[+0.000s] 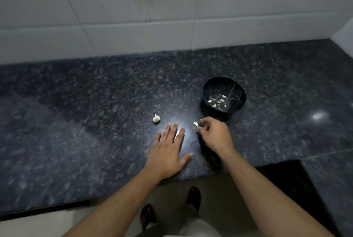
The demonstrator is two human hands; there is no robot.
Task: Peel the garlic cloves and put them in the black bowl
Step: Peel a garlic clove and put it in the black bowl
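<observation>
Two hands: left hand (169, 150) flat, fingers spread on table (76, 122); right hand (212, 133) pinching peeled clove (195, 124)
Black bowl (224, 94): just beyond, holding cloves
Garlic piece (156, 118): unpeeled, near left fingertips
Risk: loose fingertip pinch may drop the clove short of the bowl

Worktop clearance: few obstructions, all near the front centre.

The dark granite counter (95, 103) lies open across its left half and back to the tiled wall (114, 17). Obstacles: a black bowl (236, 108) right of centre, a garlic piece (156, 118) left of it, a loose clove (195, 124) between them. The left hand (168, 152) lies flat before the garlic piece; the right hand (214, 133) sits just before the bowl, beside the clove. Open counter separates garlic piece and bowl.
</observation>
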